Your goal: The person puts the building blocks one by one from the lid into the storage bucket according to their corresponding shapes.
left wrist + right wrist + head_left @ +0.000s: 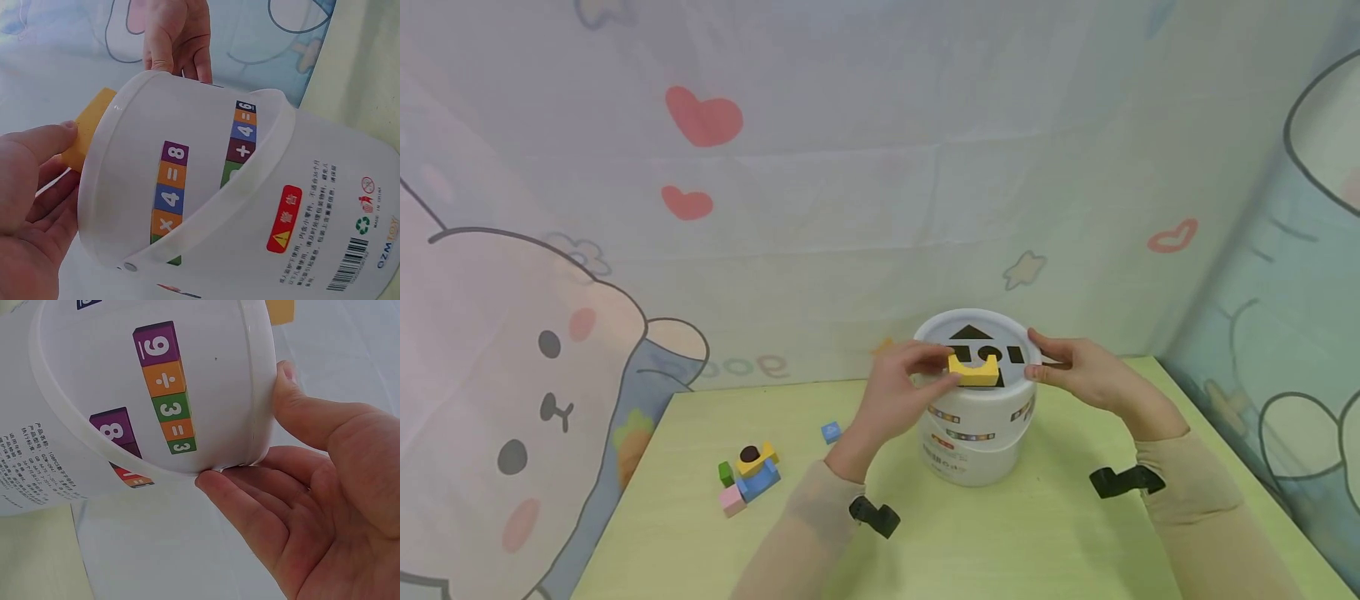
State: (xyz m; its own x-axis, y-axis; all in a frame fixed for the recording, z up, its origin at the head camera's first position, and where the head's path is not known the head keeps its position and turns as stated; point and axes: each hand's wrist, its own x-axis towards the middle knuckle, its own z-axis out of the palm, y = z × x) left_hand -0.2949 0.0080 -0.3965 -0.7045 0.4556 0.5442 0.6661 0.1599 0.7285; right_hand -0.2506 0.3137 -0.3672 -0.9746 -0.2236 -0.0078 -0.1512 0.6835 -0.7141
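My left hand pinches a yellow arch block between thumb and fingers, its curved notch facing up. The block is at the lid of a white toy bucket, over the near part of its dark shaped holes. From the left wrist view, the block stands up past the lid's edge. On the bucket's right side, my right hand holds the rim, with the thumb at the lid's edge and the fingers against the side. The bucket's white handle hangs down along its wall.
Left on the green table lie a green block, a pink block, a blue block and a yellow block with a dark round spot. A small blue cube sits nearer the bucket. A printed cloth hangs behind.
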